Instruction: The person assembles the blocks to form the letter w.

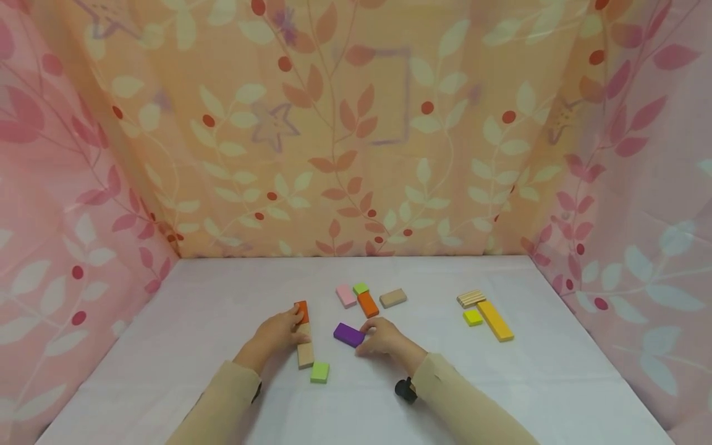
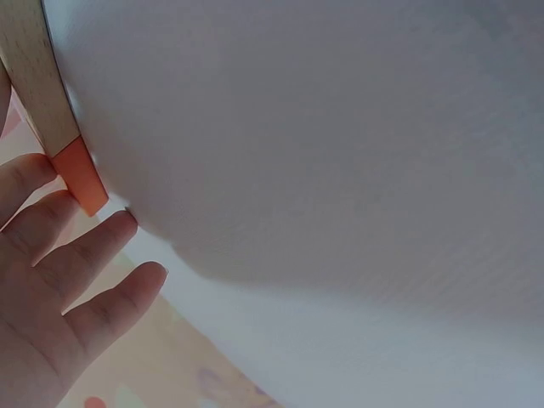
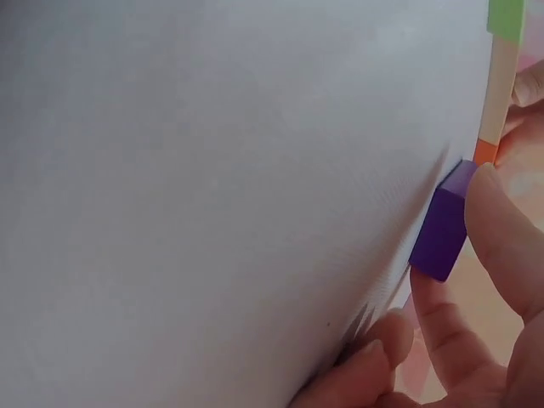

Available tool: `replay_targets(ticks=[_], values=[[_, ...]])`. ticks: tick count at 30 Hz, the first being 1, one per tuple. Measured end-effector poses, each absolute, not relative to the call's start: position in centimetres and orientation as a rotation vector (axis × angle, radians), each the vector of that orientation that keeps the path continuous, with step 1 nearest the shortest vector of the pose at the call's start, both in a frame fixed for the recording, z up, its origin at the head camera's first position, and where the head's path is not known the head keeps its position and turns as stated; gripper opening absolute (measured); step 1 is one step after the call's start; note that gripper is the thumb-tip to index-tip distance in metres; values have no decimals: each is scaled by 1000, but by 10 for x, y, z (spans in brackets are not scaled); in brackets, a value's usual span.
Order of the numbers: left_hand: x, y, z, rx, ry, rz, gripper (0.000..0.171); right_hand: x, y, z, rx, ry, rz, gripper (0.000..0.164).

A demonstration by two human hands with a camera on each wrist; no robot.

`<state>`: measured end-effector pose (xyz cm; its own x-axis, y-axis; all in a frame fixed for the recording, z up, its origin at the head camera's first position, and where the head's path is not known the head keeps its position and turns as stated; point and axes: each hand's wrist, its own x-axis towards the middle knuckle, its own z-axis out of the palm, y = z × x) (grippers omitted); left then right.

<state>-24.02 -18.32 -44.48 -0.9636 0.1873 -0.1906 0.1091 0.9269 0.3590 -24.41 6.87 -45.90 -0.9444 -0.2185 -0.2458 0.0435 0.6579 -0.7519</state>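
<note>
A row of flat blocks lies on the table, with an orange block (image 1: pixel 302 311) at the far end and a plain wooden block (image 1: pixel 305 356) at the near end. My left hand (image 1: pixel 276 334) rests at this row, its fingertips touching the orange block and its thumb on the wood behind it. In the left wrist view, the fingers (image 2: pixel 102 246) are spread and fairly straight. My right hand (image 1: pixel 384 337) pinches a purple block (image 1: pixel 348 335) between thumb and finger, right of the row. A light green block (image 1: pixel 319 372) lies by the row's near end.
Farther back lie a pink block (image 1: pixel 346 296), a small green block (image 1: pixel 361 288), another orange block (image 1: pixel 368 305) and a wooden block (image 1: pixel 393 298). To the right are a striped piece (image 1: pixel 471 299), a yellow square (image 1: pixel 473 317) and a long yellow block (image 1: pixel 495 321). Patterned cloth (image 1: pixel 356 185) surrounds the table.
</note>
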Motion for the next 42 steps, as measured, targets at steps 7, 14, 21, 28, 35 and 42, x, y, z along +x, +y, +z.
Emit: replay_targets(ticks=[7, 14, 21, 28, 35, 42], values=[[-240, -183, -445, 237, 2866, 513, 72, -244, 66, -459, -129, 2598, -1133, 30], [-240, -183, -448, 258, 2880, 515, 71, -244, 77, -454, -97, 2465, -1276, 27], [-237, -183, -448, 255, 2882, 513, 71, -245, 90, -448, -47, 2283, -1431, 34], [-241, -184, -449, 230, 2876, 508, 73, -250, 88, -446, -82, 2202, -1548, 42], [-243, -185, -450, 235, 2866, 497, 74, -254, 80, -446, -228, 2293, -1429, 31], [-241, -184, -447, 246, 2868, 507, 74, -259, 74, -451, -351, 2339, -1387, 25]])
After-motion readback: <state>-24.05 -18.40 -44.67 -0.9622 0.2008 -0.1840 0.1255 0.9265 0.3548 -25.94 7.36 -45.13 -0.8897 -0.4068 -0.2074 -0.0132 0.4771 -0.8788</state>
